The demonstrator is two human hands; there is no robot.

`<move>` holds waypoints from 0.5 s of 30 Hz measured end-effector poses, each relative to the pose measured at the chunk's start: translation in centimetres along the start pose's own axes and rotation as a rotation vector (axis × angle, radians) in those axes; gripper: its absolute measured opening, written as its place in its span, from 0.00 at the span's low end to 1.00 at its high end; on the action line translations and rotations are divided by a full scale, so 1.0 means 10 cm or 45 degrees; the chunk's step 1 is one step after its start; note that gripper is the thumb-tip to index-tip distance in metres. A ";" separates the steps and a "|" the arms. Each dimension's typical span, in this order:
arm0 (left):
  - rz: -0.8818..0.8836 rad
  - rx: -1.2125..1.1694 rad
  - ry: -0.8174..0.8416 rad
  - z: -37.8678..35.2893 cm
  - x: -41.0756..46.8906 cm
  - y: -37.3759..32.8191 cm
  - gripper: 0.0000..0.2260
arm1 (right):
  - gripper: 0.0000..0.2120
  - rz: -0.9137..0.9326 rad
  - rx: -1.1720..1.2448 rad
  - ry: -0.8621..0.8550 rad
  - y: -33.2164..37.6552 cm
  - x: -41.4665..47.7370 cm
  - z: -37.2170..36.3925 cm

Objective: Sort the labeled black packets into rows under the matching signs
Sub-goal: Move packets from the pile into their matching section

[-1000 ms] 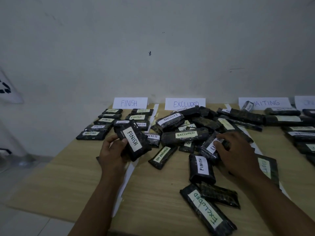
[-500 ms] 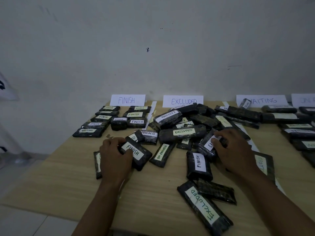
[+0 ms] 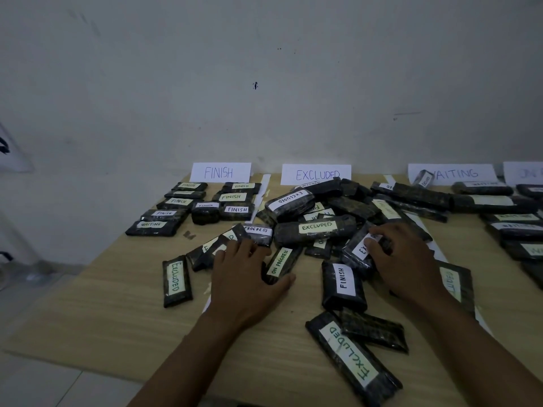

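FINISH packet [image 3: 213, 252]: a second ago held up in the left hand, half a second ago being laid flat; now down on the table [image 3: 97, 301], lying near the centre pile, partly under the fingers. Its label is covered, so identity is likely, not certain. Left hand [image 3: 244, 274] flat, fingers spread over it and an ON PROGRESS packet [image 3: 281, 261], nothing gripped. So it was set down short of the FINISH sign [image 3: 220, 172] rows; still unsorted. Right hand [image 3: 402, 259] unmoved, fingertips curled onto an EXCLUDED packet [image 3: 360, 248] in the pile, not lifted. EXCLUDED sign [image 3: 316, 174] behind the heap; much sorting remains.
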State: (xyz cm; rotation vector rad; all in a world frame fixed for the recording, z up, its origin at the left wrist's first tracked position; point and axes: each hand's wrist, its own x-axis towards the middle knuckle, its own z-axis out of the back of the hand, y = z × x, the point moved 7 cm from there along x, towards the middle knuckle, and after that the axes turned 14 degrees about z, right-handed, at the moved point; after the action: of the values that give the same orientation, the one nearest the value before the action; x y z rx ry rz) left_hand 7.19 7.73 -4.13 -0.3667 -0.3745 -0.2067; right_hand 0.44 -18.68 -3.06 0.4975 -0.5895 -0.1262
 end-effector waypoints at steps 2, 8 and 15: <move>-0.012 0.085 0.011 -0.02 -0.01 -0.04 0.30 | 0.13 0.005 0.006 0.003 -0.01 0.00 -0.01; 0.030 0.034 0.082 -0.07 -0.01 -0.01 0.23 | 0.13 0.013 0.007 -0.006 -0.01 0.01 -0.01; 0.100 -0.400 0.134 0.02 -0.04 0.03 0.05 | 0.12 0.020 0.014 -0.008 0.01 0.01 0.01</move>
State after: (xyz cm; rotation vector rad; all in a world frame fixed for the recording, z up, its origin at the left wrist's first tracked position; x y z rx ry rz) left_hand 6.89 8.11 -4.23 -0.6758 -0.2224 -0.2070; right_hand 0.50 -18.61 -2.89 0.5028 -0.6004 -0.1099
